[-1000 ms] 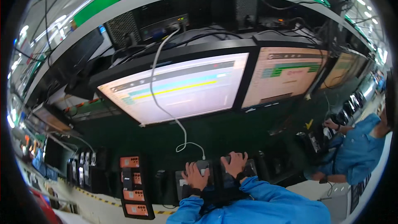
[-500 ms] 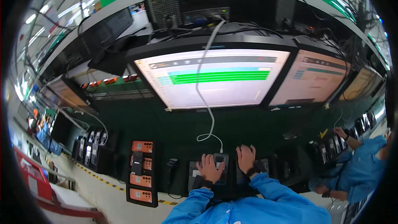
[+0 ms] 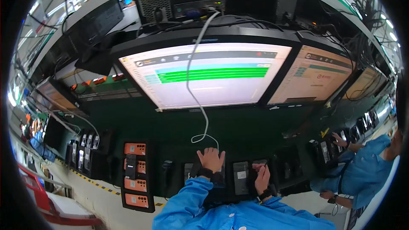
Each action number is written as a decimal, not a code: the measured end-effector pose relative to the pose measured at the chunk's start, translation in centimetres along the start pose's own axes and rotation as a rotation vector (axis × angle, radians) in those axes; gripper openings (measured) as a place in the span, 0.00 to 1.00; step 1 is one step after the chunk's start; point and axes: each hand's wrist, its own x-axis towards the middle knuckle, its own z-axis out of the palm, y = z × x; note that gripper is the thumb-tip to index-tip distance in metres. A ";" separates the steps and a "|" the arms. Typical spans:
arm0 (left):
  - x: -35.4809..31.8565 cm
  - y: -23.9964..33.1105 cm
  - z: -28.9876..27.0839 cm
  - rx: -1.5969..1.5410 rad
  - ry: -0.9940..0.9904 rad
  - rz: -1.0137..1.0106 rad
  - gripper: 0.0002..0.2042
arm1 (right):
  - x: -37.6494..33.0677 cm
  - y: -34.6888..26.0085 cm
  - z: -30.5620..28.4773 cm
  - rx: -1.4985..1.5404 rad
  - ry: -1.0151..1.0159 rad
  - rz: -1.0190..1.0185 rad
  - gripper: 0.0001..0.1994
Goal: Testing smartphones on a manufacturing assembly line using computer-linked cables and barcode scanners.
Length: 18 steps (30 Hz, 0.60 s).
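My left hand (image 3: 209, 160) lies with fingers spread over a dark phone, beside the end of a white cable (image 3: 205, 121). Most of that phone is hidden beneath my hand and sleeve. Over to the right, my right hand (image 3: 263, 179) is turned on its side, fingers curled together at a dark phone (image 3: 259, 162) of which only the upper end shows. Between my hands lies another dark phone (image 3: 241, 174) with a pale label. A further labelled phone (image 3: 188, 169) is partly visible left of my left wrist.
A black tray (image 3: 149, 204) with several orange phones stands at left, a black handheld scanner (image 3: 167, 168) beside it. A lit monitor (image 3: 204, 91) rises beyond my hands. At right, a person in blue (image 3: 366, 166) reaches toward a rack of phones (image 3: 326, 149).
My left hand has moved up over the cable end. My right hand has shifted down and turned from palm-down to its side, fingers curling. The view has shifted slightly.
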 end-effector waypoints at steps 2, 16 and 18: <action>1.0 -0.1 2.1 -0.083 -0.155 -0.065 0.16 | -0.8 0.3 -0.9 0.041 0.054 0.050 0.14; -7.5 -0.4 -0.7 -0.263 0.199 0.111 0.13 | -2.2 4.1 -10.6 -0.457 0.178 0.025 0.15; -10.1 -1.7 -3.5 -0.219 0.183 -0.043 0.18 | -3.5 4.3 -11.9 -0.458 0.170 0.101 0.16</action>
